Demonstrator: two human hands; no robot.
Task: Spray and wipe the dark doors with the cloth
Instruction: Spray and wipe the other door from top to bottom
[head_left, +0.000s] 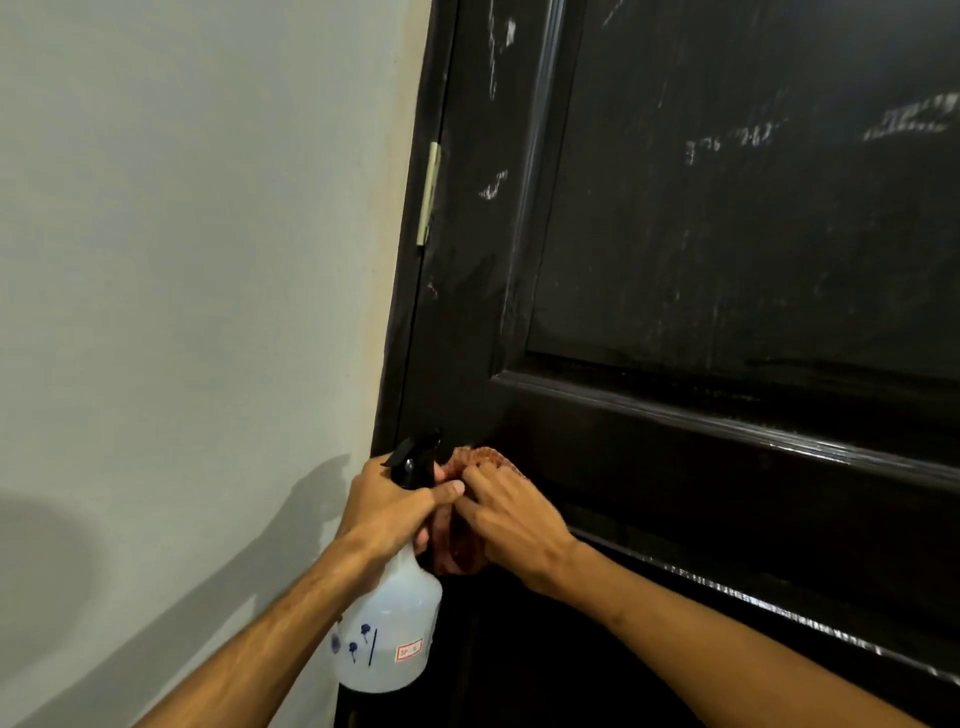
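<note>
We count: 1 dark door, 1 hinge on its left edge, 1 spray bottle, 1 reddish cloth, 2 hands, left and right, 1 wall.

Pretty dim and flat from where I'm watching, greenish-grey cast overall. Soft shadows of the arms fall across the wall at lower left, so light comes from behind and to the right. The dark door swallows detail (only streaky glare on its moulding edges shows). Lines bow with wide-angle distortion, and everything looks slightly soft.
</note>
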